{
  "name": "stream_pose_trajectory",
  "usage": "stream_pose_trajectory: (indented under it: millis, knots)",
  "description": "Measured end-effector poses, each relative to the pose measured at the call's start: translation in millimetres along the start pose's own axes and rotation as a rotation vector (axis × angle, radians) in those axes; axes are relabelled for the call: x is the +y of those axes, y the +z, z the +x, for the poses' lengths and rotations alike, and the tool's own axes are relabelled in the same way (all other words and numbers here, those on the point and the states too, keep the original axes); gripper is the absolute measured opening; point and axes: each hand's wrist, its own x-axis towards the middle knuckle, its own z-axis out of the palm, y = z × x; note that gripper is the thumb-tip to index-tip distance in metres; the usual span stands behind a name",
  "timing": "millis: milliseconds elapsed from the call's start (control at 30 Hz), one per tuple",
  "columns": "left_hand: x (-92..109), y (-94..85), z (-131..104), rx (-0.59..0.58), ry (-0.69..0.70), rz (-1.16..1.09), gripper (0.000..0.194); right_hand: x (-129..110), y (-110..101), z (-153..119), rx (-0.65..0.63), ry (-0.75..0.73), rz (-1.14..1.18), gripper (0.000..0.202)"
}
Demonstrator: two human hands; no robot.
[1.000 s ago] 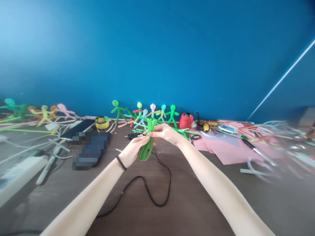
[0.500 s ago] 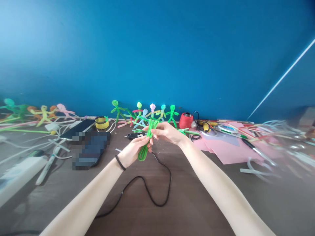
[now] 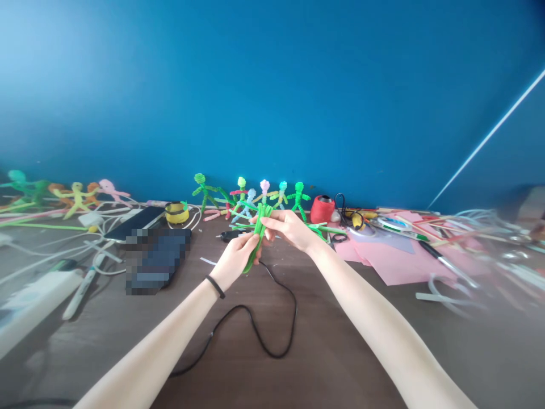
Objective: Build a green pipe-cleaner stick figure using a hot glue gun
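A looped green pipe-cleaner bundle (image 3: 263, 222) is held up over the middle of the table. My left hand (image 3: 235, 255), with a black band at the wrist, is closed round its lower part. The fingers of my right hand (image 3: 288, 228) pinch the upper part from the right. Behind the hands, small twisted figures stand near the blue wall, among them a green one (image 3: 299, 199) and a darker green one (image 3: 204, 190). A black tool (image 3: 230, 235) lies just behind my left hand, partly hidden.
A black cable (image 3: 276, 355) curves over the brown table (image 3: 332, 352). Phones (image 3: 159, 261), a yellow tape roll (image 3: 176, 213) and white cables lie left. At right are a red spool (image 3: 322, 209), pink paper (image 3: 395, 264), pens and pipe cleaners.
My left hand has moved slightly right and up along the bundle, covering more of its lower loops. The bundle looks narrower at the bottom. My right hand has shifted slightly left.
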Motion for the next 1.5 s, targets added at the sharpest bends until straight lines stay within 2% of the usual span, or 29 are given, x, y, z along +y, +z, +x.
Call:
stream_pose_trajectory:
  millis: [200, 533, 700, 967, 1167, 1500]
  knots:
    - [-6.5, -1.7, 3.0, -0.007, -0.012, -0.014, 0.036, 2.2, 2.0, 2.3, 0.104, -0.017, -0.117, 0.032]
    - [-10.9, -2.0, 5.8, -0.022, -0.043, -0.092, 0.031, 2.3, 4.6, 2.1, 0.177, -0.050, -0.214, 0.030]
    - [-12.7, -3.1, 6.5, -0.018, 0.002, -0.005, 0.030, 6.1, 3.1, 3.8, 0.158, -0.037, -0.202, 0.030]
    - [-10.1, -1.9, 4.3, 0.110, 0.062, 0.246, 0.028, 1.0, 6.5, 2.4, 0.226, 0.020, -0.357, 0.034]
    - [-10.8, -0.5, 2.7, 0.115, 0.079, 0.349, 0.027, -1.7, 9.8, 1.8, 0.166, 0.074, -0.313, 0.029]
    - [-12.5, -2.5, 3.8, 0.069, 0.105, 0.434, 0.025, 2.6, 3.7, 2.2, 0.042, 0.046, -0.201, 0.024]
